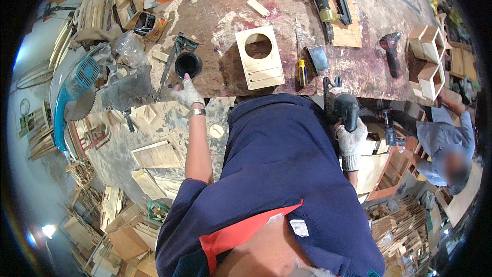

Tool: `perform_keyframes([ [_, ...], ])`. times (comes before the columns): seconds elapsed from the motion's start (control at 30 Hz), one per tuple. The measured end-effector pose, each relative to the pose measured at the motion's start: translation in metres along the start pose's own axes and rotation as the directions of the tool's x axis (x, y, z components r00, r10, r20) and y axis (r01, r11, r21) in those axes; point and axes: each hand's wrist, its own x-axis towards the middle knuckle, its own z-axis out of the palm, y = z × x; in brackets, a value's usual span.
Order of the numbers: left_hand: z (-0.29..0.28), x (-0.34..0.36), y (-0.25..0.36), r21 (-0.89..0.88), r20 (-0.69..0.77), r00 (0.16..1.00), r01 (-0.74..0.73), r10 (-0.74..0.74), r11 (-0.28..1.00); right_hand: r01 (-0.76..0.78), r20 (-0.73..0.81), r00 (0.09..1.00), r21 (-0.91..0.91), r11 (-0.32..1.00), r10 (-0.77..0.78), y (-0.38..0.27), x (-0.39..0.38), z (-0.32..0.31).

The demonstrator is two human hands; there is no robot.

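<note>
My left hand (188, 94), in a whitish glove with a bare fingertip, is at the bench's near edge. Its fingers are apart, and that fingertip reaches the near rim of a black round cup (188, 65); whether it touches cannot be told. My right hand (352, 136), gloved too, is wrapped around a black power tool (345, 109) at the bench edge, to the right of my body. Between the hands, a pale wooden box (260, 72) with a large round hole lies on the bench. Right of it are a yellow-and-blue screwdriver (302, 72) and a small grey-blue plate (319, 59).
A yellow-green nail gun (325, 1) lies at the back on a board, with a cordless drill (392, 55) and hexagonal wooden frames (429, 46) farther right. A teal circular saw (77, 92) is at left. Another person (445, 136) works at the right.
</note>
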Motion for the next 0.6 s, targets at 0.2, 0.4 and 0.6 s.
perform_keyframes([
  [0.2,0.034,-0.051,0.118,-0.171,0.686,-0.062,-0.982,0.725,0.078,-0.018,0.004,1.000,-0.068,0.998,0.018,-0.003,-0.009,-0.009],
  [0.4,0.117,-0.081,0.171,-0.561,0.584,-0.769,-0.614,0.261,-0.555,-0.003,0.097,0.995,-0.104,0.995,0.013,-0.009,-0.017,-0.014],
  [0.6,0.123,-0.081,0.197,-0.736,0.576,-0.818,-0.511,-0.015,-0.444,-0.024,0.097,0.995,-0.026,0.999,0.027,0.001,-0.028,-0.015],
])
